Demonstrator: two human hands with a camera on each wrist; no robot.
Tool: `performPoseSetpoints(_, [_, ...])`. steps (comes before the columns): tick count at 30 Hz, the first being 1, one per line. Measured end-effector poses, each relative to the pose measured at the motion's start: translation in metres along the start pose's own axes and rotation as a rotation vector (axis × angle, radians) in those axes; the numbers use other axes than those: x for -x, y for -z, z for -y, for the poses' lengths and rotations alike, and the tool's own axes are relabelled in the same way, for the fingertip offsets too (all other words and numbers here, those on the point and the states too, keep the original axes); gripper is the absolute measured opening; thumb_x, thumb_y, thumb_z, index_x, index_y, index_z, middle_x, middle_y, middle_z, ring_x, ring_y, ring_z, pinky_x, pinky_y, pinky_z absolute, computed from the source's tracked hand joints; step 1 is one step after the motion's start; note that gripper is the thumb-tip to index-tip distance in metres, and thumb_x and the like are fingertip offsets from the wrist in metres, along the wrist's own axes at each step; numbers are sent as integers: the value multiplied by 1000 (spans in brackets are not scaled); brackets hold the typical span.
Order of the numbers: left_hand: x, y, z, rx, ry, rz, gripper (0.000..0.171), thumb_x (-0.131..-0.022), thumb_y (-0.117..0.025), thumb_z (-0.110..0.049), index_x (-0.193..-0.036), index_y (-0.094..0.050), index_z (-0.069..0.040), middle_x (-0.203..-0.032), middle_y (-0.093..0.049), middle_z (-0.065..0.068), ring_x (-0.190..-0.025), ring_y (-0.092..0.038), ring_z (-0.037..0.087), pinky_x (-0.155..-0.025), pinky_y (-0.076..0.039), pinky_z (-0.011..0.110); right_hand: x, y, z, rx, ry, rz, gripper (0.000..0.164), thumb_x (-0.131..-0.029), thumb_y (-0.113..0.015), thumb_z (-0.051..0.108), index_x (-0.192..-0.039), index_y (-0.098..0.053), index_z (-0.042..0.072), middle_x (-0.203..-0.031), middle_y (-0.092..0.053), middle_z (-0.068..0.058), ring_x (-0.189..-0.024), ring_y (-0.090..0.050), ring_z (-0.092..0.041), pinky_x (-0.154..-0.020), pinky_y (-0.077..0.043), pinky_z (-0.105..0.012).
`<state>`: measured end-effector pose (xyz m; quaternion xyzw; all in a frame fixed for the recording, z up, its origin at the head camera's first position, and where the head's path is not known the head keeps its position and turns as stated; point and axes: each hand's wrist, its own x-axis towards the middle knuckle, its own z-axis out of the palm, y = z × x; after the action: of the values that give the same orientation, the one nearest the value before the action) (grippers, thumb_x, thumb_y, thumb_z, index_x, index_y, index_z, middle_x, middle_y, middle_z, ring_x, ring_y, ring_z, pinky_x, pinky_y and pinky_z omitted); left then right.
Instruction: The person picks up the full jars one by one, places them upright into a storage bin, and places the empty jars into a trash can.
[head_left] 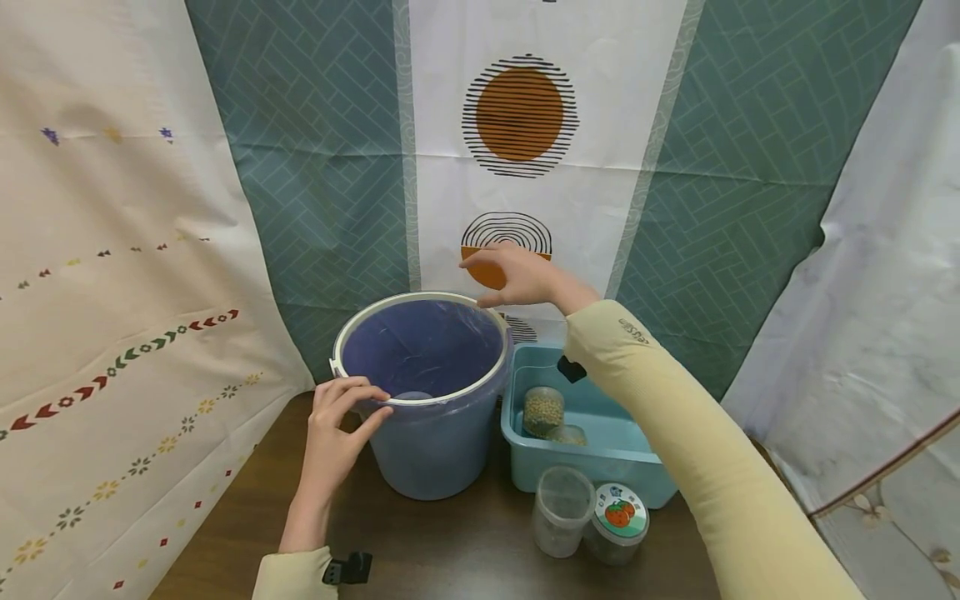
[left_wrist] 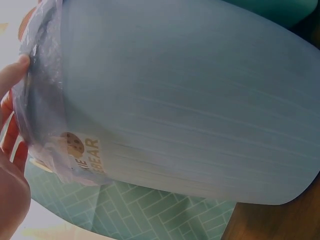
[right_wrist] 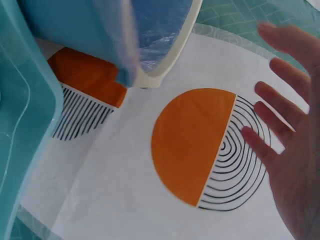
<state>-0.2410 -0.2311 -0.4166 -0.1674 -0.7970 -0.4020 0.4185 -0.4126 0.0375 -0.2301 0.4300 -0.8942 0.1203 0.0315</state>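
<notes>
A blue trash bin (head_left: 431,458) stands upright, lined with a translucent purple trash bag (head_left: 423,337) folded over its edge. A white ring (head_left: 408,297) runs round the top, over the bag. My left hand (head_left: 339,429) pinches the ring at the front left, thumb and fingertips at the edge. The left wrist view shows the bag's crumpled overhang (left_wrist: 47,75) beside the thumb. My right hand (head_left: 517,275) hovers above the ring's back right, holding nothing; its spread fingers (right_wrist: 282,97) show apart from the bin in the right wrist view.
Right of the bin sits a light blue basin (head_left: 600,462) with a jar of pale grains (head_left: 543,412) and another container. In front stand a clear empty jar (head_left: 561,512) and a jar with a strawberry-printed lid (head_left: 621,512). Patterned curtains hang behind the brown table (head_left: 427,550).
</notes>
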Motion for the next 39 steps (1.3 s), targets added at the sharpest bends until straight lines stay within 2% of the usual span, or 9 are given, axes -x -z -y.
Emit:
performPoseSetpoints(5, [0,-1,-1,5,-11,-10,30,-70,-85,0,-93,-75,-16,-101,-65,4,-105,-44,14,-95,-28,23,26,-9,-12,-32,44,-118,53,-91,-65,37,-139,-56,17,-144,-54,-7,-139,-42,-30,-116,-33,-53])
performPoseSetpoints(10, [0,-2,-2,2,-9,-8,30,-70,-86,-1,-93,-75,-17,-102,-65,3,-106,-44,14,-95,-29,23,53,-21,-20,-75,54,-165,48,-92,-64,34,-137,-59,19,-141,-57,-5,-135,-46,-29,-113,-36,-55])
performPoseSetpoints(17, [-1,-1,-2,1,3,0,29,-72,-85,-1,-94,-75,-17,-102,-65,3,-107,-44,15,-96,-29,25,88,-42,-27,-72,144,-233,46,-90,-67,28,-135,-60,19,-136,-61,-4,-127,-52,-27,-109,-39,-53])
performPoseSetpoints(28, [0,-1,1,-6,9,3,28,-72,-85,-2,-93,-75,-18,-101,-64,2,-106,-44,12,-96,-29,25,145,-76,-16,-139,129,-244,50,-89,-71,28,-136,-57,23,-138,-57,1,-129,-50,-21,-105,-44,-53])
performPoseSetpoints(33, [1,-2,1,-3,7,-2,29,-72,-85,-1,-93,-75,-18,-101,-65,2,-106,-44,13,-96,-29,24,165,-93,-10,-176,136,-229,57,-89,-72,28,-141,-51,29,-142,-53,4,-132,-48,-17,-106,-45,-50])
performPoseSetpoints(39, [0,-2,1,-4,9,-1,28,-72,-85,-1,-93,-75,-18,-101,-65,2,-106,-44,12,-95,-29,25,183,-113,-5,-145,150,-223,64,-90,-71,30,-148,-43,30,-148,-47,5,-135,-44,-15,-102,-47,-47])
